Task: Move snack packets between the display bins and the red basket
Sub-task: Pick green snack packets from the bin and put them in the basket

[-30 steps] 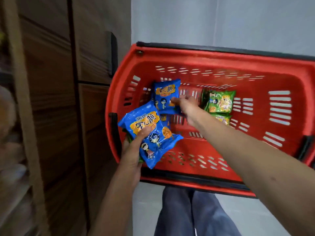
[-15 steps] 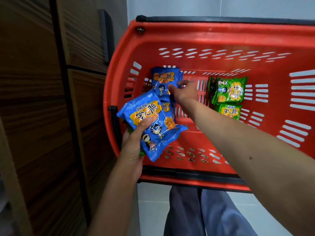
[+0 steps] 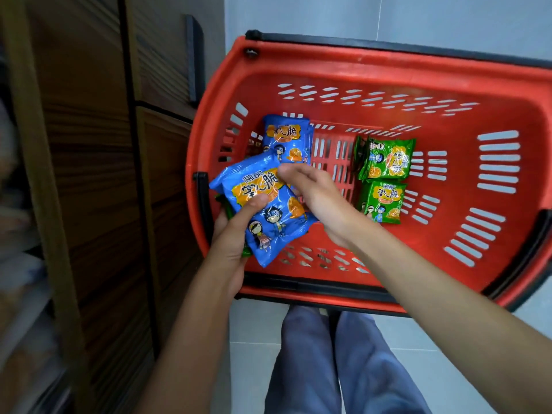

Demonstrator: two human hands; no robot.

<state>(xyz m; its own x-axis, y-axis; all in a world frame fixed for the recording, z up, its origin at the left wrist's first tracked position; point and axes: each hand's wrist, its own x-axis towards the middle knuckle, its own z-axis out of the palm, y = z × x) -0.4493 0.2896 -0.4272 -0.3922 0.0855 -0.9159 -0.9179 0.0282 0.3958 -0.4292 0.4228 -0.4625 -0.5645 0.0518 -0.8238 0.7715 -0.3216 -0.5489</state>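
Note:
The red basket [image 3: 388, 62] stands on the floor in front of me. My left hand [image 3: 231, 237] grips a stack of snack packets over the basket's left rim, a blue packet [image 3: 264, 218] on top and a green edge showing beneath. My right hand [image 3: 313, 192] reaches across, its curled fingers on the upper right corner of that blue packet. Another blue packet [image 3: 286, 138] lies on the basket floor at the back left. Two green packets [image 3: 385, 159] [image 3: 382, 201] lie side by side in the middle of the basket.
A dark wooden cabinet [image 3: 89, 174] with a black handle [image 3: 194, 61] stands right against the basket's left side. Blurred shelves fill the far left edge. My legs in blue trousers [image 3: 343, 369] are below the basket on a pale tiled floor.
My right hand has drawn back from the blue packets on the basket floor to the stack in my left hand. My view has tilted, showing more of the basket.

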